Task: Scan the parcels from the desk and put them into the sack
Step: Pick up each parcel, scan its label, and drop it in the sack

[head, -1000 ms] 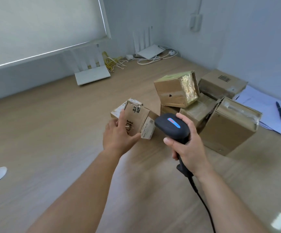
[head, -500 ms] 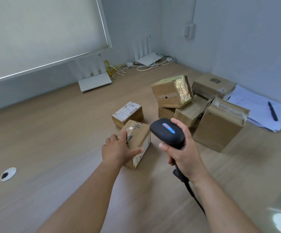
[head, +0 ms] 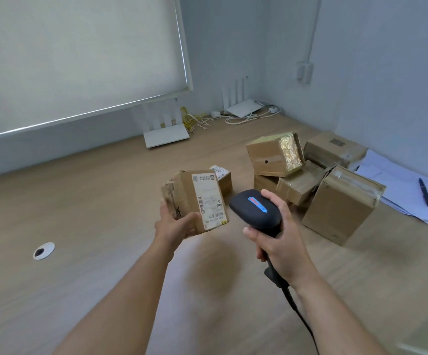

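My left hand grips a small cardboard parcel from below and holds it above the desk, its white barcode label turned towards me. My right hand grips the handle of a black barcode scanner, whose head sits just right of the parcel. A second small labelled parcel lies on the desk behind the held one. Several larger cardboard parcels are piled at the right. No sack is in view.
The wooden desk has a round cable hole at the left. Two white routers with cables stand at the back by the wall. White papers with a black pen lie at the far right.
My left hand has lifted the small parcel off the desk and turned its label up towards me. The scanner has stayed just right of it.
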A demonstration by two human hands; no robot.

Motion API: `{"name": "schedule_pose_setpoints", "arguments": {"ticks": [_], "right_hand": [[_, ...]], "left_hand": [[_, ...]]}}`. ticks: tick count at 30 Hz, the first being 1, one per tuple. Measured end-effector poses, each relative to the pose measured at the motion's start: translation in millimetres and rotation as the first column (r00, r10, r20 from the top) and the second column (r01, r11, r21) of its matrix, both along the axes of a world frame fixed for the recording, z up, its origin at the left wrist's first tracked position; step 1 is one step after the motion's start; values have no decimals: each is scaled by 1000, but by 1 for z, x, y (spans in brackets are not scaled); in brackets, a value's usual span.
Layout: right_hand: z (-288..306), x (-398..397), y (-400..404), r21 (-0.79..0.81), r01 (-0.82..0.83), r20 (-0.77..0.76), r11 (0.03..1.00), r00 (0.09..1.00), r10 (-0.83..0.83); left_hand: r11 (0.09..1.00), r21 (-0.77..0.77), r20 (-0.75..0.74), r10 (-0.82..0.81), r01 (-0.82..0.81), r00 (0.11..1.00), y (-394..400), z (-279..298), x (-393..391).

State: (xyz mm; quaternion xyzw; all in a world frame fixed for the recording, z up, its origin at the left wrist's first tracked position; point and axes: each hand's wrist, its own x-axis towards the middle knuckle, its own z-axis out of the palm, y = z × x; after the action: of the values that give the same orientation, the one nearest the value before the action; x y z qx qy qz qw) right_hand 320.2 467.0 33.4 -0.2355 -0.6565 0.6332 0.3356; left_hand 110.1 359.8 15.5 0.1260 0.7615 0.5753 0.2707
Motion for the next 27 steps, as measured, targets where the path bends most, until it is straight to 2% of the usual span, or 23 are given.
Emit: {"name": "schedule_pose_setpoints", "arguments": {"ticks": [4,9,15,27], "right_hand": [[6,3,-16,-14,-59,-33,998,998,59],[10,8,-34,-27,-150,-39,988,988,149],[8,19,-51,-33,-231,-2,972,973,231],[22,46,-72,-5,-272,-9,962,962,272]], "left_hand": [[984,177,45,4,-12,999,-27,4,3],[962,271,17,37,-40,999,-53,12,7],[950,308,-34,55,-42,998,-74,24,8],[946,322,-82,61,-31,995,-107,35,27]]}}
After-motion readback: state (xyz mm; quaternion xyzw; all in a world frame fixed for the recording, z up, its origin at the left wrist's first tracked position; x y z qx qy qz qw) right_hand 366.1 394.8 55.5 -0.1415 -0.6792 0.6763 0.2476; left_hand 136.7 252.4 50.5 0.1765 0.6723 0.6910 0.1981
